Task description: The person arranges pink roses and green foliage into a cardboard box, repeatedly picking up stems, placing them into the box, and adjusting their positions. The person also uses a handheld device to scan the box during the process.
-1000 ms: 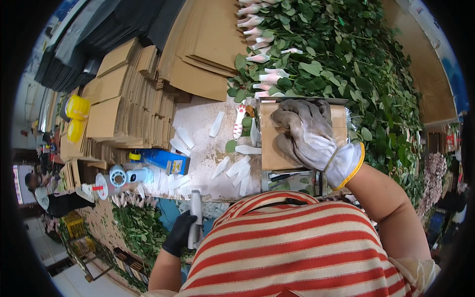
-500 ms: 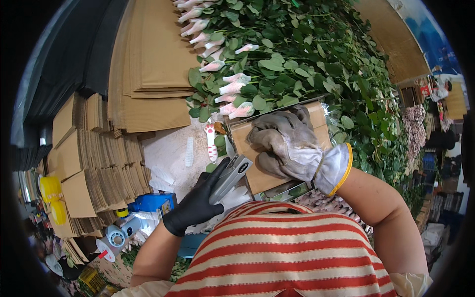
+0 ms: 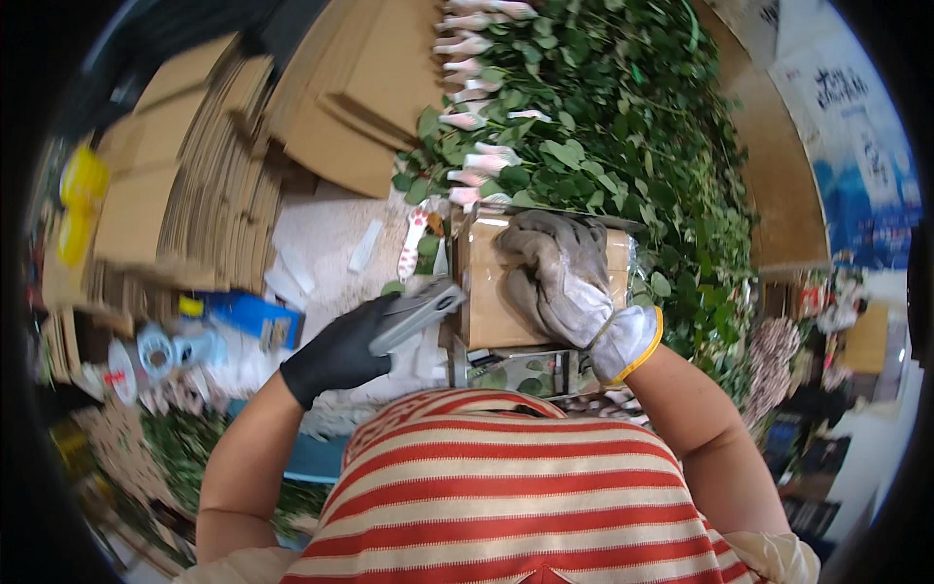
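My left hand (image 3: 336,358), in a black glove, is wrapped round a grey stapler (image 3: 416,319). The stapler's front end points at the left edge of a brown cardboard wrap (image 3: 484,297), close beside it. This wrap sits in a low frame in front of my body. My right hand (image 3: 562,271), in a grey-and-white work glove with a yellow hem, presses on top of the cardboard with bent fingers, gripping it. Beyond the frame, flower heads in white-pink net sleeves (image 3: 494,158) lie with their leafy stems (image 3: 603,117) toward the right.
Stacks of folded cardboard (image 3: 180,185) and flat sheets (image 3: 365,97) stand at the left and back. A paw-patterned tool (image 3: 413,241) and loose white net sleeves (image 3: 366,245) lie on the table. Left of my hand are a blue box (image 3: 255,319) and a tape dispenser (image 3: 161,352).
The view has turned and shifted. My left hand with the stapler has drawn slightly left of the cardboard's edge. My right hand stays on the cardboard.
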### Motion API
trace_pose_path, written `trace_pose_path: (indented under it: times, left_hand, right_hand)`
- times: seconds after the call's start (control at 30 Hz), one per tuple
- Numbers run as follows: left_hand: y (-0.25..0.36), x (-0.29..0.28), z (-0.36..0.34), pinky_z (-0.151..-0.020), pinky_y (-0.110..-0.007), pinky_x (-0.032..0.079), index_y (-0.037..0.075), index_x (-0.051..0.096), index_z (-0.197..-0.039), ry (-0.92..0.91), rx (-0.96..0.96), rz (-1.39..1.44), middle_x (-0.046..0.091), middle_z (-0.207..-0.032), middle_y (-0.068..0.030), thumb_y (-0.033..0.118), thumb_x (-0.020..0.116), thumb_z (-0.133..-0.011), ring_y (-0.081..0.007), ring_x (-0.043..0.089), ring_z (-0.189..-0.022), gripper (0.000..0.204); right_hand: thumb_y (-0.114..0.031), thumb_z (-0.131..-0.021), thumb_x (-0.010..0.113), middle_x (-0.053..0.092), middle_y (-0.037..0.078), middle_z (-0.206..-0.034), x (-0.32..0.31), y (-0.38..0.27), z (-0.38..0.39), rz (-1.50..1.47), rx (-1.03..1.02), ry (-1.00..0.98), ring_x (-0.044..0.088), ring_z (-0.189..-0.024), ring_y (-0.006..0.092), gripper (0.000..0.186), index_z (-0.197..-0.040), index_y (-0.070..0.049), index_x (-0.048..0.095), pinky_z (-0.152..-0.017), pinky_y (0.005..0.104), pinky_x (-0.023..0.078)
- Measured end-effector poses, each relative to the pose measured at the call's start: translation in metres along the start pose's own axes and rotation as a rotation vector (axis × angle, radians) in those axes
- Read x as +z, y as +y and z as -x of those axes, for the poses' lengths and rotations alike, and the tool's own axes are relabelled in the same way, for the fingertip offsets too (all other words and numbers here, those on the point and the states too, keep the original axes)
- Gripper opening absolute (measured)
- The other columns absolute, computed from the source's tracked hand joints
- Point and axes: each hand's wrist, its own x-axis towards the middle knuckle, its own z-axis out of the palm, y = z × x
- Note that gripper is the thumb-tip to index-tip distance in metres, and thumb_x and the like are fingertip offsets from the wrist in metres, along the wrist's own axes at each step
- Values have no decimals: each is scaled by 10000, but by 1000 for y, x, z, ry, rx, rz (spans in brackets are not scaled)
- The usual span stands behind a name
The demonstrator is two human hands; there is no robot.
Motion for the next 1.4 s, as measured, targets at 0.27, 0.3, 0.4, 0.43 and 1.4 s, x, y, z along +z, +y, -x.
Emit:
trace_pose_path:
  times: [0.27, 0.3, 0.4, 0.43, 1.4]
  left_hand:
    - [3, 98, 69, -1109, -521, 262, 79, 448, -1451, 355, -290, -644, 517, -1127, -149, 226, 713, -700, -312, 479, -1154, 811]
    - [7, 104, 57, -1106, -516, 267, 81, 458, -1445, 381, -241, -626, 518, -1127, -153, 254, 710, -713, -312, 479, -1152, 793]
    - [8, 112, 40, -1097, -498, 290, 96, 483, -1432, 416, -138, -625, 521, -1134, -158, 293, 691, -748, -310, 480, -1147, 742]
    - [7, 107, 41, -1096, -496, 294, 97, 486, -1430, 420, -90, -573, 521, -1138, -157, 277, 680, -751, -310, 480, -1146, 728]
    - [-22, -33, -133, -803, -427, 494, 84, 616, -1098, 300, 325, -821, 643, -943, -160, 173, 704, -724, -300, 644, -899, 395]
  right_hand:
    - [-119, -787, 669, 641, 148, -1157, 7, -6, 6, 122, -91, -51, 592, -1081, 365, 368, -1147, -121, 595, -940, 498, 415]
    - [-116, -791, 666, 640, 152, -1153, 10, 2, 11, 95, -94, -46, 593, -1080, 366, 366, -1150, -112, 589, -939, 497, 422]
    - [-103, -847, 640, 620, 174, -1186, 10, 3, 9, 103, -159, -79, 587, -1111, 367, 354, -1193, -61, 578, -968, 459, 451]
    - [-98, -872, 629, 610, 184, -1203, 9, 2, 9, 125, -175, -91, 584, -1127, 368, 350, -1213, -40, 575, -983, 441, 462]
    - [-154, -730, 741, 590, 151, -1207, -2, -6, -12, 69, 24, -178, 556, -1104, 371, 437, -1138, -130, 587, -953, 508, 368]
